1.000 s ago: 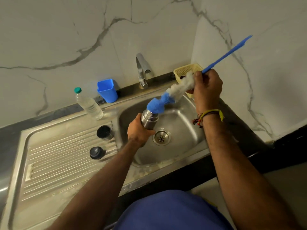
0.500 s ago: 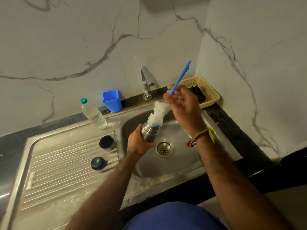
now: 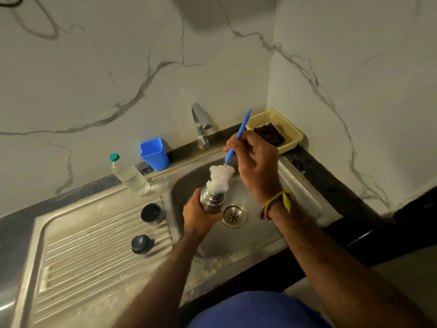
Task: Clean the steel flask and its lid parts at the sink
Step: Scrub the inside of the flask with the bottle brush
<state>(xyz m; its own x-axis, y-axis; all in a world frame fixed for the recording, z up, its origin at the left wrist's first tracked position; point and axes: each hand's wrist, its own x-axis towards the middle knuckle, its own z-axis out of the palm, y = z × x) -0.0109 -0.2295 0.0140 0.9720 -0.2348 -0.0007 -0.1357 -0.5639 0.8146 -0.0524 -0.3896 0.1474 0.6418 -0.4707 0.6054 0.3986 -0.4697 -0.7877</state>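
Head camera looks steeply down (wide-angle, close) onto the sink (image 3: 307,200) from above.

Dim, warm overhead light; soft shadows; wide-angle bending at edges.

both forearms bare, no sleeves in view. right wrist (image 3: 275,204) wears thread bands: yellow-green cord with loose hanging tail, thinner red and dark strands just beside it. left hand (image 3: 198,215) without rings or bands. blue garment (image 3: 257,311) at bottom edge, plain cloth.
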